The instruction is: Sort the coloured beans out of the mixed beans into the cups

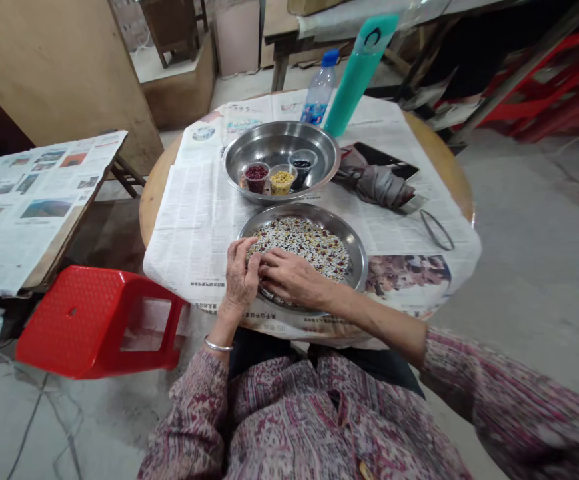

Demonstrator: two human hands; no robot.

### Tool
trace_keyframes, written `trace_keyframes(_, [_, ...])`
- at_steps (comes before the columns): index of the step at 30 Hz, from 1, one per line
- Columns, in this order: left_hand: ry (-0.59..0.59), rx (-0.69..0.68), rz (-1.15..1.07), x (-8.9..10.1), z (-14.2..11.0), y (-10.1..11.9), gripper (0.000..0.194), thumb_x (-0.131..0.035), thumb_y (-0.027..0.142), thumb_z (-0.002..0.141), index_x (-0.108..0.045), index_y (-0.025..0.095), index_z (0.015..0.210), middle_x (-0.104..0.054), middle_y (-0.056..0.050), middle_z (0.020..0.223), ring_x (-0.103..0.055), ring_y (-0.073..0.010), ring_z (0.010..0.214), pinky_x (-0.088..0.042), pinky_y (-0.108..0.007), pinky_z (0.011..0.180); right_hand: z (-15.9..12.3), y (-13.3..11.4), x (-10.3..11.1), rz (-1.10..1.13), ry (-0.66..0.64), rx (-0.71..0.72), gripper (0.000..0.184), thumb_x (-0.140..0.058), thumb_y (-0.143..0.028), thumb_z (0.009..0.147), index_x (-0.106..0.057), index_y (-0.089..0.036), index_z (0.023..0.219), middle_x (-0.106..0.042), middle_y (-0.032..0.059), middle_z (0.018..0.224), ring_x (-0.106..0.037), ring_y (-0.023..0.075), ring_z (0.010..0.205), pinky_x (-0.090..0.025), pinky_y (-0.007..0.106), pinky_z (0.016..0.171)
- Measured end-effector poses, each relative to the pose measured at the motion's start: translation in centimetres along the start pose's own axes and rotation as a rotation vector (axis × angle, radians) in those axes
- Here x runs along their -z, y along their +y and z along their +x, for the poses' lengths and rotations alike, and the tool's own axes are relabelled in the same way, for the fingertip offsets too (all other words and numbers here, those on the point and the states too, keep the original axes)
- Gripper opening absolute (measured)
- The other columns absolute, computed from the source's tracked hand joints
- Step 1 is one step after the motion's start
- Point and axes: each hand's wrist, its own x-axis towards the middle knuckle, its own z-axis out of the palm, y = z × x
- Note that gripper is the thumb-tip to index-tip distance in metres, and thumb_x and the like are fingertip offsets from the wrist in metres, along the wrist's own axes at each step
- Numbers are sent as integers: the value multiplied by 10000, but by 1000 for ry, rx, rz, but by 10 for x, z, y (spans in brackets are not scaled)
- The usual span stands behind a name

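A shallow steel plate (pixel 360 257) in front of me holds a spread mix of white grains with red, yellow and dark beans (pixel 309 243). At its left rim my left hand (pixel 242 273) curls its fingers inward over the edge. My right hand (pixel 289 275) reaches across the near side of the plate, its fingers bent and meeting the left thumb. Whatever the fingertips pinch is too small or hidden. Beyond the plate, a steel basin (pixel 279 137) carries clear cups of red beans (pixel 256 175), yellow kernels (pixel 282 180) and black beans (pixel 302 165).
Newspaper (pixel 184 227) covers the round table. Behind the basin stand a water bottle (pixel 319 90) and a tall teal bottle (pixel 356 80). A folded umbrella (pixel 374 179) lies right, over a dark flat item. A red stool (pixel 99 320) is at my left.
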Motion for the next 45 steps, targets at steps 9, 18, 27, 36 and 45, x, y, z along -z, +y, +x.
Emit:
trace_keyframes(9, [18,-21,-38,-3,-1,-2,279,-436,377,1075,-594,252,1268,-611,-94,1242,-566,-225,1220,-472,-434,1116,2,75,19,-216,35,-343,353,-461,-332,1003,-703,-190,1218,-659,151,1259,-545,314,1161,-472,494,984])
trace_keyframes(18, [14,-30,-19,-2,0,-2,267,-431,357,1075,-594,248,1256,-610,-92,1238,-568,-223,1226,-473,-431,1121,-38,3,24,129,-100,-164,284,-460,-339,1033,-696,-211,1127,-649,102,1074,-636,213,970,-538,360,855])
trace_keyframes(27, [16,-29,-23,-2,1,-2,263,-439,363,1072,-603,255,1246,-610,-90,1222,-571,-222,1213,-478,-437,1115,-39,30,22,-81,-77,-139,251,-483,-207,976,-730,-225,1017,-669,108,1061,-595,249,1027,-526,392,870])
trace_keyframes(36, [26,-35,-28,-4,0,-5,274,-444,387,1070,-612,260,1245,-608,-88,1220,-561,-226,1225,-469,-436,1120,-55,53,30,-165,-12,-503,309,-516,-344,976,-687,-184,1177,-654,144,1109,-626,289,1018,-540,436,876])
trace_keyframes(45, [1,-31,-22,-1,1,-2,275,-433,367,1076,-607,240,1247,-606,-90,1225,-561,-219,1222,-468,-428,1121,-21,2,0,162,-60,-144,312,-452,-101,941,-690,-199,1118,-659,91,1043,-611,198,925,-515,332,833])
